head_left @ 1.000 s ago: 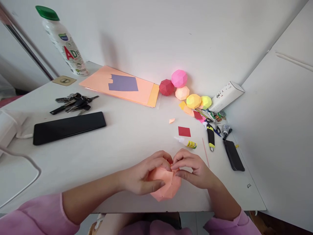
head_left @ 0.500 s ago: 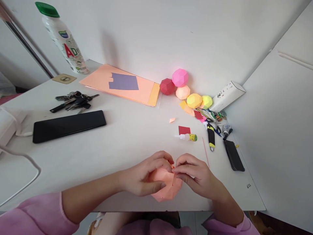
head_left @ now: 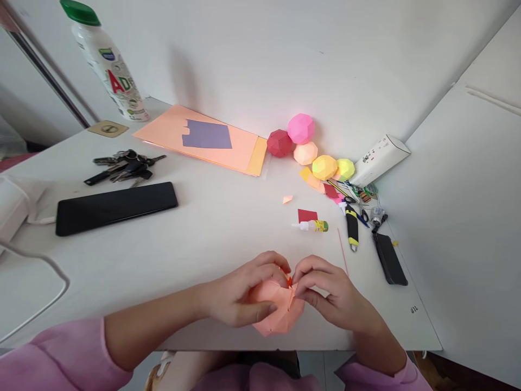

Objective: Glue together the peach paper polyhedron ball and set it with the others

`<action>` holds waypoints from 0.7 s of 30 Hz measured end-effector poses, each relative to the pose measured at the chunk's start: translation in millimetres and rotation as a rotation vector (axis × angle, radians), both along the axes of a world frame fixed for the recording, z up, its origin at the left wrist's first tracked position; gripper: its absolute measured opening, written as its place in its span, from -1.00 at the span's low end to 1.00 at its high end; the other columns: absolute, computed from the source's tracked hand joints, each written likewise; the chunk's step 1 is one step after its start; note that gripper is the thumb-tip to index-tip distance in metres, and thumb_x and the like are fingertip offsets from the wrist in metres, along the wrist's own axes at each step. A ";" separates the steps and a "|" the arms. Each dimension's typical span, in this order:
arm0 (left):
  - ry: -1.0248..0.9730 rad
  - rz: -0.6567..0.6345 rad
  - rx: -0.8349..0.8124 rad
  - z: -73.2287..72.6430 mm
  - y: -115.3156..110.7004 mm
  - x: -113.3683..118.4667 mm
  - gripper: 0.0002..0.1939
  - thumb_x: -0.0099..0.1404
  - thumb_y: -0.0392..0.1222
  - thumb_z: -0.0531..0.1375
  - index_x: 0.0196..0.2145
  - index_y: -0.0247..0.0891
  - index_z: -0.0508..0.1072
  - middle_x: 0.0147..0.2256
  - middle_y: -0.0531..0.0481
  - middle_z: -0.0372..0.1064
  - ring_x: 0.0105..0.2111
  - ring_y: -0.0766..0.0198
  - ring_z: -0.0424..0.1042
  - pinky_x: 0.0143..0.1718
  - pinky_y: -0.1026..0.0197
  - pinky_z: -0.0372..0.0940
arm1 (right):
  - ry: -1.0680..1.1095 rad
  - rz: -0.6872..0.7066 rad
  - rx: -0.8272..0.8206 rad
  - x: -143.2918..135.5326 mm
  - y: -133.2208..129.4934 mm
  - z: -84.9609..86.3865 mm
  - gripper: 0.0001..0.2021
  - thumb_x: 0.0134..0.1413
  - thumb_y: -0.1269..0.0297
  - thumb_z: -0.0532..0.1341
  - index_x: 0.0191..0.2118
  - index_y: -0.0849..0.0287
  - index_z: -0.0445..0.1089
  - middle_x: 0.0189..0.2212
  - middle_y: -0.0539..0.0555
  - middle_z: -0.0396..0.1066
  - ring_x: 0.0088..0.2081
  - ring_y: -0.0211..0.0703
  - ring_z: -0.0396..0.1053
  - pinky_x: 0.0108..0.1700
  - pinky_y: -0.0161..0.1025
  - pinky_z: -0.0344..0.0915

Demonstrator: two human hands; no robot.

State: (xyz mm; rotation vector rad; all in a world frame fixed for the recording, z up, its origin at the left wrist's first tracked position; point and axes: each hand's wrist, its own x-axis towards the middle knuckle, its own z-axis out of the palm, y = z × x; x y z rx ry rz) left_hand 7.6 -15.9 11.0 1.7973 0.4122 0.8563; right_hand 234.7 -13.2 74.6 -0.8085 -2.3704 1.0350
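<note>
A faceted peach paper ball (head_left: 277, 312) rests near the table's front edge, with a small gap showing at its upper right. My left hand (head_left: 248, 290) is wrapped over its left side, thumb on the front face and fingers across the top. At the gap, my right hand (head_left: 325, 290) pinches a paper flap of the ball between thumb and fingers. The ball's far side is hidden under my left fingers. Beyond my hands lie a small glue bottle (head_left: 315, 226) and a red paper piece (head_left: 307, 215).
Finished-looking paper balls (head_left: 301, 128) cluster by the wall. A utility knife (head_left: 352, 231), a black case (head_left: 389, 259) and a white box (head_left: 380, 160) stand right. Left are a phone (head_left: 118, 209), keys (head_left: 126, 165), a bottle (head_left: 109, 65) and peach paper sheets (head_left: 244, 152).
My right fingers have drawn slightly away to the right, and the gap at the flap looks a little wider. My left hand keeps its hold on the ball.
</note>
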 end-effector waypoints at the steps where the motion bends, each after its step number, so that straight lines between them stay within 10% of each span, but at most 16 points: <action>1: 0.002 0.000 0.001 0.0 0.0 0.1 -0.65 0.12 -0.38 0.12 -0.12 -0.18 0.28 -0.05 -0.15 0.21 -0.02 0.10 0.29 0.02 -0.04 0.28 | 0.007 0.004 -0.006 -0.1 -0.1 -0.2 -0.87 0.24 0.47 0.12 -0.26 0.15 0.39 -0.26 0.12 0.32 -0.23 -0.22 0.36 -0.21 -0.26 0.40; 21: 0.019 -0.050 -0.050 -3.7 1.5 3.5 -0.49 0.30 -0.06 0.15 0.14 -0.19 0.12 0.07 -0.26 0.12 0.06 0.05 0.23 0.06 -0.04 0.24 | 0.002 -0.184 -0.220 5.8 7.1 -1.8 -0.88 0.22 0.27 0.18 -0.14 0.12 0.36 -0.21 0.10 0.40 -0.27 -0.23 0.31 -0.25 -0.27 0.32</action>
